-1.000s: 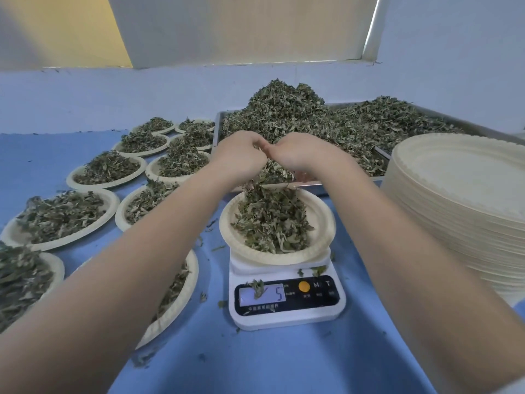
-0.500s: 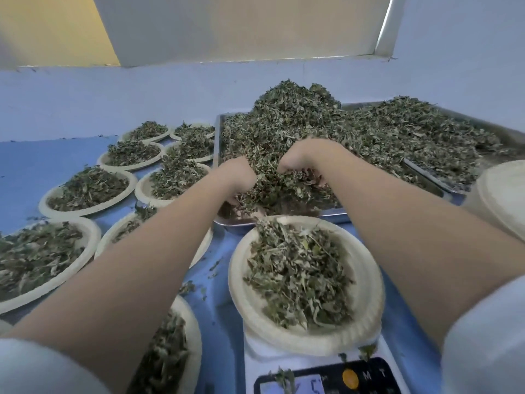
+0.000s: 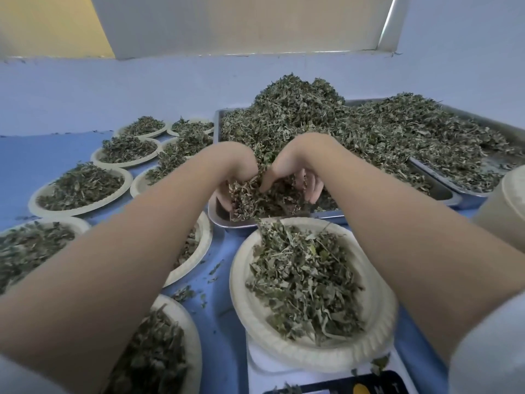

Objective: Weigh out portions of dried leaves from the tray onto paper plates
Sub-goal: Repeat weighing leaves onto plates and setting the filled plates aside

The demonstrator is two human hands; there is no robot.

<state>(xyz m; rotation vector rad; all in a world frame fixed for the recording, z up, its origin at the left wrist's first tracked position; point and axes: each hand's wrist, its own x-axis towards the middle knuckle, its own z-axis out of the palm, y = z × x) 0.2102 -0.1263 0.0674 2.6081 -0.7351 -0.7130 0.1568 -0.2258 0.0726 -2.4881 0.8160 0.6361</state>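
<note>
Along the left edge of the blue tabletop [image 3: 42, 155] I count about nine filled plates [image 3: 81, 189] of leaves, packed close together, a couple half hidden under the forearm, so the count's a bit rough.

Moving right, the left hand [image 3: 237, 177] is knuckles up and fingers curled down, dug into the front left corner of the metal tray [image 3: 224, 220] and cupping a clump of dried leaves [image 3: 255, 194]. Just beside it, the right hand [image 3: 295, 174] does the same from the other side, fingers bent around that same clump, so both hands are scooping it together.

Right in front of the tray's near edge, one plate [image 3: 309, 356] with a portion sits on the white scale [image 3: 264, 373] at the front edge of the tabletop. The big leaf pile [image 3: 326, 120] fills the tray. A second tray [image 3: 500, 166] overlaps it on the right, and a stack of empty plates [image 3: 508, 209] is at the right edge.
</note>
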